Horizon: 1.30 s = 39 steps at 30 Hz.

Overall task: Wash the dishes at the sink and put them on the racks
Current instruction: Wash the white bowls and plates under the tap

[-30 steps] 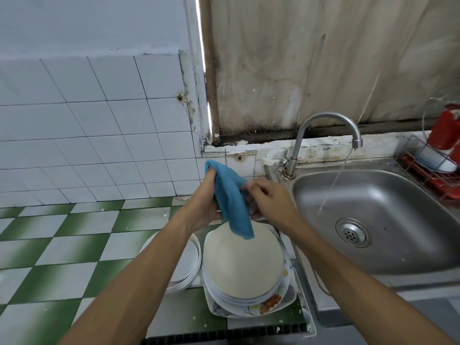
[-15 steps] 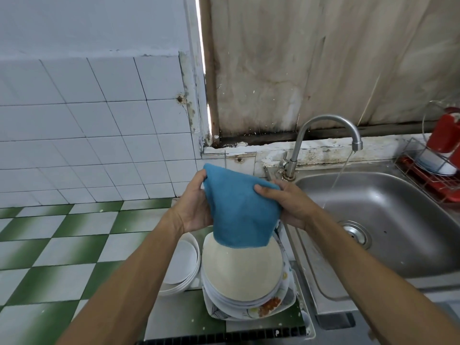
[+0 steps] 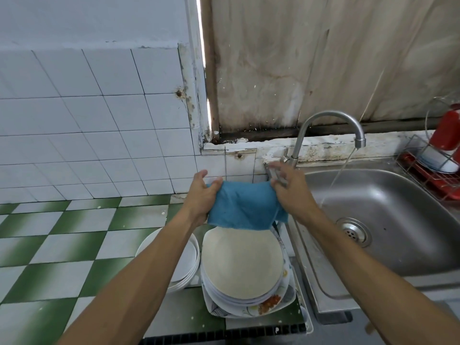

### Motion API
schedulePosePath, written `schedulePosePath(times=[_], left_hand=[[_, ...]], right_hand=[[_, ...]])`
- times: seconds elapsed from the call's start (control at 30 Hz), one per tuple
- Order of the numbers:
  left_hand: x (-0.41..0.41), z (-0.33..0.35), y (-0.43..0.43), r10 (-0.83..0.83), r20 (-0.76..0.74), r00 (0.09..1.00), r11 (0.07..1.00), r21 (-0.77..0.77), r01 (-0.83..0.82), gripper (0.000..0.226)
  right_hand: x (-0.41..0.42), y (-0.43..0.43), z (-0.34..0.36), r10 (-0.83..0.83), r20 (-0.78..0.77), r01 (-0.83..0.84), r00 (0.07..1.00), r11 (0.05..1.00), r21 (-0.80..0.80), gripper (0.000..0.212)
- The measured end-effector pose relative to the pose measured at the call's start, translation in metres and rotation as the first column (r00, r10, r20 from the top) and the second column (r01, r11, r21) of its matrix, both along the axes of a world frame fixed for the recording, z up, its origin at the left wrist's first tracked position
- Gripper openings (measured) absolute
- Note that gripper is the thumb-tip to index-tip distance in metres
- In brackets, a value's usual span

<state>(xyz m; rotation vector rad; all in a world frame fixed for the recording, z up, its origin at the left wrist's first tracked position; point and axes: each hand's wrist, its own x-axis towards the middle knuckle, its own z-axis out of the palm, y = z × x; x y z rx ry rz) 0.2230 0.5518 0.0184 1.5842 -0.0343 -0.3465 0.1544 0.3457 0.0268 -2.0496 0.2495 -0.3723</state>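
A blue cloth (image 3: 245,206) is stretched flat between my two hands above the dirty dishes. My left hand (image 3: 200,195) grips its left edge and my right hand (image 3: 290,192) grips its right edge, close to the tap's base. Below the cloth stands a stack of cream plates (image 3: 242,265) on a patterned square plate (image 3: 276,303). To their left sits a stack of white bowls (image 3: 185,267). The steel sink (image 3: 398,220) lies to the right, and a thin stream of water runs from the curved tap (image 3: 326,120) into it.
A wire rack (image 3: 423,175) with a red tray, a white dish and a red item stands at the far right behind the sink. The counter is green and white checked tile (image 3: 69,245). White wall tiles rise behind it.
The cloth hung bunched from my hands a second ago. My hands have since moved apart and spread it out flat, and it has shifted slightly right towards the tap.
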Motion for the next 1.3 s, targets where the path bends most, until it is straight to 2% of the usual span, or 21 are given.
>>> schedulePosePath(times=[0.03, 0.07, 0.1, 0.17, 0.23, 0.27, 0.3, 0.37, 0.43, 0.5, 0.57, 0.67, 0.73, 0.8, 0.83, 0.93, 1.0, 1.13, 1.2, 1.27, 1.3], left_hand=[[0.001, -0.002, 0.0, -0.027, 0.033, 0.999, 0.998, 0.052, 0.026, 0.037], [0.0, -0.003, 0.001, -0.085, 0.042, 0.996, 0.994, 0.075, 0.081, 0.031], [-0.002, -0.003, 0.003, -0.137, 0.026, 0.99, 0.989, 0.065, 0.135, 0.026], [-0.004, 0.001, 0.008, -0.229, -0.068, 0.971, 0.973, -0.018, 0.228, 0.024], [-0.002, 0.001, 0.017, -0.381, -0.156, 0.912, 0.925, -0.064, 0.375, 0.035], [0.001, 0.001, 0.021, -0.453, -0.167, 0.876, 0.887, 0.017, 0.462, 0.044], [0.002, 0.0, 0.025, -0.509, -0.152, 0.847, 0.829, 0.18, 0.53, 0.049], [0.004, 0.0, 0.03, -0.584, -0.091, 0.807, 0.688, 0.473, 0.551, 0.038], [0.004, 0.004, 0.031, -0.578, -0.065, 0.813, 0.657, 0.553, 0.511, 0.019], [0.001, 0.005, 0.034, -0.525, -0.016, 0.851, 0.695, 0.569, 0.44, 0.022], [0.002, 0.001, 0.035, -0.455, -0.007, 0.89, 0.752, 0.533, 0.388, 0.04], [-0.002, -0.012, 0.033, -0.354, 0.002, 0.935, 0.809, 0.502, 0.306, 0.074], [-0.005, -0.019, 0.025, -0.296, 0.007, 0.955, 0.845, 0.467, 0.258, 0.059], [-0.016, -0.017, 0.013, -0.251, 0.001, 0.968, 0.89, 0.394, 0.23, 0.034], [-0.02, -0.018, 0.008, -0.234, -0.01, 0.972, 0.906, 0.36, 0.221, 0.031], [-0.033, -0.016, -0.002, -0.2, -0.052, 0.978, 0.942, 0.266, 0.207, 0.047], [-0.038, -0.015, -0.003, -0.199, -0.151, 0.968, 0.963, 0.154, 0.222, 0.065], [-0.032, -0.013, 0.006, -0.348, -0.406, 0.845, 0.931, -0.042, 0.363, 0.106], [-0.023, -0.013, 0.019, -0.44, -0.483, 0.757, 0.89, -0.123, 0.439, 0.126], [-0.017, -0.013, 0.032, -0.449, -0.509, 0.734, 0.883, -0.131, 0.45, 0.128], [-0.016, -0.013, 0.037, -0.436, -0.51, 0.741, 0.889, -0.115, 0.443, 0.124]], right_hand=[[-0.002, 0.004, 0.0, 0.046, -0.029, -0.047, 0.999, 0.997, -0.055, 0.023], [-0.004, 0.006, -0.001, 0.109, -0.075, -0.117, 0.991, 0.987, -0.114, 0.025], [-0.008, 0.008, -0.001, 0.164, -0.174, -0.196, 0.971, 0.963, -0.187, 0.036], [-0.012, 0.01, -0.002, 0.187, -0.355, -0.319, 0.916, 0.877, -0.36, 0.048], [-0.014, 0.008, -0.003, 0.171, -0.378, -0.339, 0.91, 0.831, -0.441, 0.034], [-0.013, 0.005, -0.005, 0.191, -0.371, -0.357, 0.909, 0.817, -0.452, 0.026], [-0.013, 0.003, -0.006, 0.232, -0.377, -0.4, 0.897, 0.789, -0.467, 0.022], [-0.009, -0.001, -0.013, 0.278, -0.415, -0.467, 0.866, 0.747, -0.474, 0.019], [-0.01, -0.004, -0.017, 0.302, -0.444, -0.491, 0.843, 0.769, -0.409, 0.026], [-0.009, -0.003, -0.019, 0.319, -0.421, -0.45, 0.849, 0.855, -0.259, 0.034], [-0.008, 0.003, -0.023, 0.26, -0.362, -0.365, 0.895, 0.895, -0.258, 0.035], [-0.004, 0.017, -0.036, 0.028, -0.201, -0.131, 0.979, 0.845, -0.518, 0.034], [-0.002, 0.028, -0.044, -0.077, -0.17, -0.021, 0.982, 0.86, -0.51, 0.031], [-0.001, 0.041, -0.046, -0.116, -0.215, 0.029, 0.97, 0.929, -0.369, 0.03], [0.0, 0.046, -0.048, -0.112, -0.236, 0.035, 0.965, 0.951, -0.308, 0.029], [-0.002, 0.066, -0.044, -0.021, -0.245, -0.024, 0.969, 0.983, -0.18, 0.029], [-0.007, 0.081, -0.042, 0.098, -0.215, -0.113, 0.972, 0.992, -0.058, 0.035], [-0.018, 0.088, -0.045, 0.338, -0.276, -0.355, 0.9, 0.935, -0.014, 0.05], [-0.02, 0.081, -0.053, 0.449, -0.287, -0.493, 0.846, 0.864, -0.099, 0.057], [-0.02, 0.08, -0.063, 0.446, -0.351, -0.544, 0.823, 0.796, -0.264, 0.078], [-0.019, 0.083, -0.067, 0.408, -0.367, -0.521, 0.836, 0.799, -0.3, 0.083]])
